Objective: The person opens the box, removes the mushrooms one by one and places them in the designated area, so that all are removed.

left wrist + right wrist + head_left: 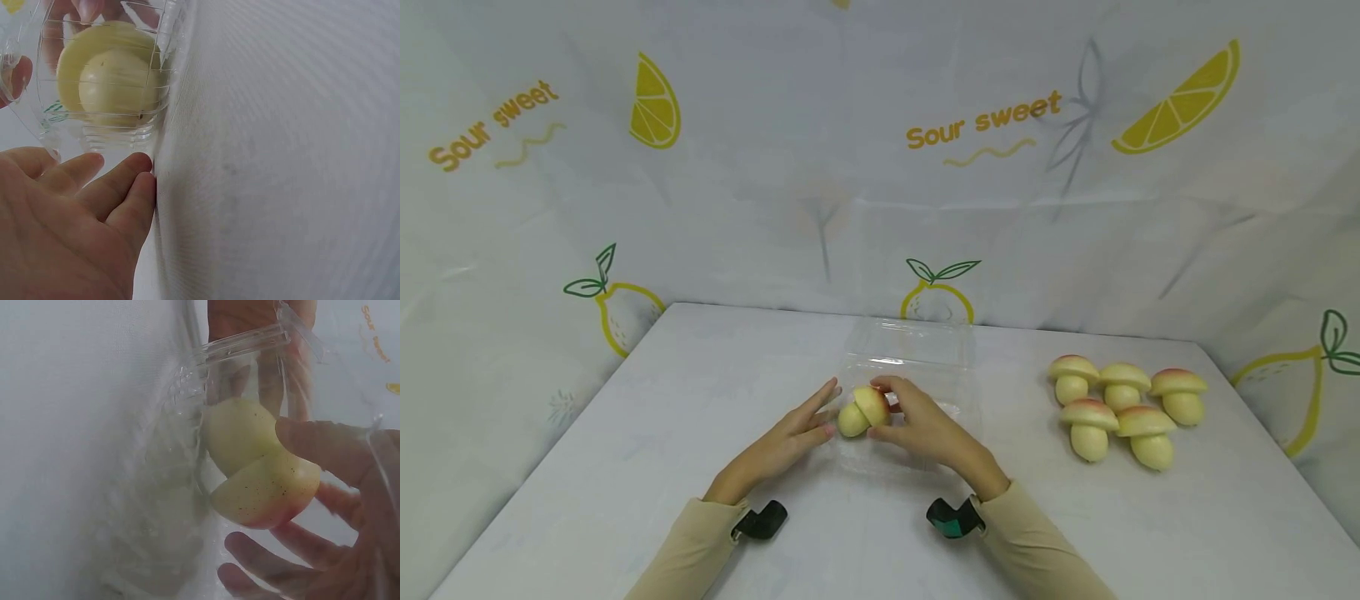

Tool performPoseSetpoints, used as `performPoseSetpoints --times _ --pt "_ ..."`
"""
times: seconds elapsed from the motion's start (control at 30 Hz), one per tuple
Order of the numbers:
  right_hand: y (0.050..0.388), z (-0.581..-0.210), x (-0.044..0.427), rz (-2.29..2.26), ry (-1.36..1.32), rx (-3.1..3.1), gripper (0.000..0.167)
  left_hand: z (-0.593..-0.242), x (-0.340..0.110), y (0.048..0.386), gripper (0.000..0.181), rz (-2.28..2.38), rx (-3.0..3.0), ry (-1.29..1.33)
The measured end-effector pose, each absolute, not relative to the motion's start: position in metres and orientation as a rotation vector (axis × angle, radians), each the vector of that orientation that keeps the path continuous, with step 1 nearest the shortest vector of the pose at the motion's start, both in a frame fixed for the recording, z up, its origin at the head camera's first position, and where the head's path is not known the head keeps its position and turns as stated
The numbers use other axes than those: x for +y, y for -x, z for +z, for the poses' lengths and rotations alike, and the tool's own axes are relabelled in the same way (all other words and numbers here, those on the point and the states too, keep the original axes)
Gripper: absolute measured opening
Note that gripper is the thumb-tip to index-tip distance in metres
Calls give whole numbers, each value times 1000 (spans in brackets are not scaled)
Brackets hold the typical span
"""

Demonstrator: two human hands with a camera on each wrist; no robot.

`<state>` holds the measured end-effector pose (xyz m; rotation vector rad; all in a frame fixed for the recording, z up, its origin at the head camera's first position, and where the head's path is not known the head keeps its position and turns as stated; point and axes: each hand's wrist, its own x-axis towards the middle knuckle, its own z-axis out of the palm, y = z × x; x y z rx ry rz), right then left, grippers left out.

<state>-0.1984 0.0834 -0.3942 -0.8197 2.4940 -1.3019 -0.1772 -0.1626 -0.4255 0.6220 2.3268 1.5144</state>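
A clear plastic clamshell box [940,387] lies with its lid raised toward the back wall. In its left part is a toy mushroom [862,412], pale yellow with a reddish blush on the cap, tilted with its stem to the left. My right hand [928,427] reaches into the box and holds the mushroom by its cap between thumb and fingers, as the right wrist view also shows. Just outside the box's left wall my left hand [784,443] has its fingers extended; in the left wrist view its fingertips [142,162] are close to the plastic; contact is unclear.
To the right, several similar toy mushrooms [1090,417] stand in two loose rows on the white table [595,467]. A lemon-printed curtain [760,167] hangs behind the table's back edge. Black wrist cameras [953,518] sit at both sleeves.
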Motion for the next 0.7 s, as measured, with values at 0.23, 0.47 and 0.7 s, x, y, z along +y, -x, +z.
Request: performPoseSetpoints --times 0.23,0.47,0.7 --pt "198 -395 81 -1268 942 2442 50 -425 -163 176 70 1498 2342 -591" --pt "194 -392 82 -1220 972 2439 47 -424 -163 175 69 1497 2336 -574" --pt "193 -390 88 -1167 998 2443 45 -426 -163 176 69 1505 2338 -589"
